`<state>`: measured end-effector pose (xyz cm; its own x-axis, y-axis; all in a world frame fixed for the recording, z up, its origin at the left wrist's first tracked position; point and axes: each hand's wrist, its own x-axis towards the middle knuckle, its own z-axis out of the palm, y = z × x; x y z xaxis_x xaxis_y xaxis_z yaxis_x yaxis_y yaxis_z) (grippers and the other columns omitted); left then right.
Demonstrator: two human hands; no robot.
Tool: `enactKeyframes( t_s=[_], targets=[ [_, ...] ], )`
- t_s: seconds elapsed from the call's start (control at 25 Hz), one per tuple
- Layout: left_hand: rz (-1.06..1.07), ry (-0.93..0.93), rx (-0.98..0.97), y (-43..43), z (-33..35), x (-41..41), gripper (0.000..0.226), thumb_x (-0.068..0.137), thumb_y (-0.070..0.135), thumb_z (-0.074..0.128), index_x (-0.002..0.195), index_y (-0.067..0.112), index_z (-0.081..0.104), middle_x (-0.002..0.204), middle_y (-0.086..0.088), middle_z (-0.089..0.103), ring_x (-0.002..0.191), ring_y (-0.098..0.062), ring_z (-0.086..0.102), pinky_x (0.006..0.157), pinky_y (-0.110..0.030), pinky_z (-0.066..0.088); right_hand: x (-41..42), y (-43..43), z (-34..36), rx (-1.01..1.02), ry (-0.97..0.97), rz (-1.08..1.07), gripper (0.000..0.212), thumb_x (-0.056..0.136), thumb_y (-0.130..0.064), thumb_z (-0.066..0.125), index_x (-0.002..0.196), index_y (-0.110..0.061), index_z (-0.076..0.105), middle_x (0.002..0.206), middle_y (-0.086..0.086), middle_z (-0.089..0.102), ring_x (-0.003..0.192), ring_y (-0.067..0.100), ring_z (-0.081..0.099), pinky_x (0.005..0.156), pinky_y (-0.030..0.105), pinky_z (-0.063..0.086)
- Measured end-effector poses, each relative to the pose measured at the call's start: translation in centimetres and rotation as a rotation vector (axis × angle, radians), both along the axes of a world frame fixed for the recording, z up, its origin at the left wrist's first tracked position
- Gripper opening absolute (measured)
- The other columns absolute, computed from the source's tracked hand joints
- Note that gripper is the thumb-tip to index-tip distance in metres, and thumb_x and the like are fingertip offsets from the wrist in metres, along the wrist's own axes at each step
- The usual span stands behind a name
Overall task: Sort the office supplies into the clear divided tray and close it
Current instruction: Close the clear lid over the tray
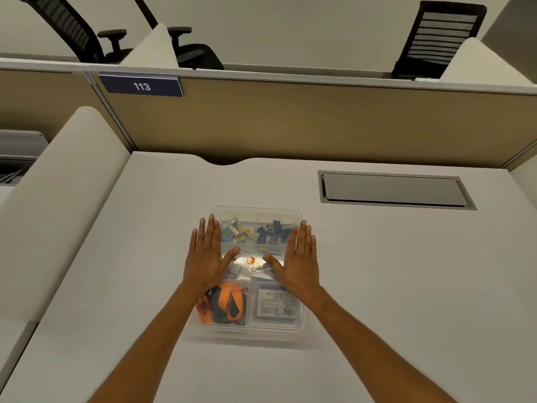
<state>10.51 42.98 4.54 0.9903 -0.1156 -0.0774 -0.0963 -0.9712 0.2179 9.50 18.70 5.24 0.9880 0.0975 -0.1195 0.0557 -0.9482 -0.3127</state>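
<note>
The clear divided tray (pixel 255 212) sits mid-desk with its transparent lid on top. Through the lid I see small blue-and-yellow packets (pixel 235 230) at the back left and dark blue binder clips (pixel 271 230) at the back right. Orange-and-black tape (pixel 228 305) fills the front left compartment, and a white labelled box (pixel 276 305) the front right. My left hand (pixel 206 254) lies flat on the lid's left side, fingers spread. My right hand (pixel 299 258) lies flat on the right side, likewise holding nothing.
The white desk (pixel 377 286) has a grey cable hatch (pixel 395 189) at the back right. A tan partition with a "113" sign (pixel 141 86) stands behind. A cushioned divider (pixel 58 199) borders the left. Black office chairs stand beyond the partition.
</note>
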Motion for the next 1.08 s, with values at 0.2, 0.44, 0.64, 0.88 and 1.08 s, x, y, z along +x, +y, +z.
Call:
enactKeyframes(
  t_s=[0.2,0.44,0.64,0.88,1.08],
  targets=[
    [-0.121,-0.152,0.058,-0.1,-0.7,0.2,0.081,0.096,0.064,0.019,0.156,0.012,0.0,0.165,-0.005,-0.005,0.153,-0.021,-0.002,0.124,-0.043,0.005,0.3,0.5,-0.9,-0.051,-0.14,0.114,0.107,0.085,-0.083,0.02,0.156,-0.005,-0.001,0.165,0.013,-0.007,0.153,0.025,-0.008,0.125,0.042,0.007],
    [-0.162,-0.134,0.096,-0.7,-1.1,0.4,0.088,0.094,0.07,0.022,0.156,0.012,-0.003,0.165,-0.004,-0.006,0.153,-0.018,-0.004,0.124,-0.041,0.011,0.9,1.6,-1.0,-0.045,-0.116,0.102,0.109,0.084,-0.084,0.015,0.156,-0.003,0.004,0.165,0.013,-0.001,0.153,0.023,-0.004,0.125,0.041,0.011],
    [-0.12,-0.154,0.093,-0.9,-1.5,0.8,0.09,0.093,0.072,0.021,0.156,0.012,-0.002,0.165,-0.004,-0.006,0.153,-0.019,-0.004,0.125,-0.041,0.005,1.2,1.7,-1.8,-0.027,-0.175,0.092,0.113,0.081,-0.088,0.021,0.156,-0.003,0.006,0.165,0.014,0.004,0.153,0.023,0.0,0.125,0.041,0.011],
    [-0.103,-0.126,0.057,-0.9,-1.5,0.8,0.093,0.091,0.075,0.02,0.156,0.012,-0.005,0.165,-0.005,-0.008,0.153,-0.019,-0.007,0.125,-0.041,0.01,1.2,1.7,-1.6,0.002,-0.15,0.084,0.117,0.078,-0.09,0.027,0.156,-0.007,0.001,0.166,0.009,-0.002,0.153,0.019,-0.006,0.125,0.04,0.01],
    [-0.063,-0.084,0.06,-1.3,-0.7,0.5,0.099,0.088,0.08,0.022,0.156,0.013,-0.005,0.165,-0.004,-0.007,0.153,-0.018,-0.005,0.124,-0.041,0.013,0.9,1.8,-0.9,0.005,-0.121,0.056,0.117,0.078,-0.091,0.027,0.156,-0.008,0.002,0.166,0.007,-0.003,0.153,0.018,-0.005,0.125,0.041,0.013]
  ],
)
